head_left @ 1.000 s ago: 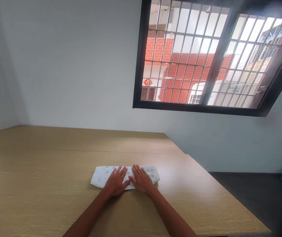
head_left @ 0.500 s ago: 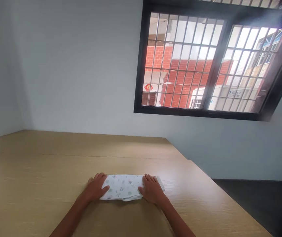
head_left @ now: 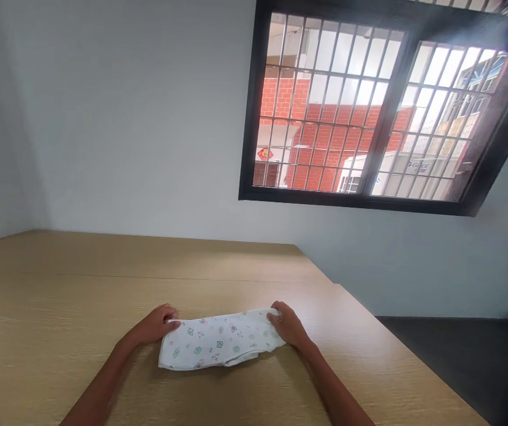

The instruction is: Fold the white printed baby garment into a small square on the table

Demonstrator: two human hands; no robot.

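A folded white piece of baby clothing (head_left: 218, 340) with small printed animal faces and green and pink marks lies low in the view, just above or on the wooden table. It looks like a pair of trousers folded lengthwise, though its exact kind is unclear. My left hand (head_left: 155, 324) pinches its upper left corner, thumb on top and fingers curled behind. At the other end, my right hand (head_left: 290, 326) is closed on the upper right corner, its fingertips partly hidden behind the fabric. A loose fold hangs along the lower edge near the middle.
The light wooden table (head_left: 103, 307) stretches to the wall, with a seam running across it. Its right edge slants down toward a dark floor (head_left: 431, 355). A black-framed barred window (head_left: 369, 204) is set in the pale wall (head_left: 138, 118).
Both hands lay flat on the garment before; now they grip its upper corners. My left hand has moved left and my right hand slightly right, and the right end sits higher.
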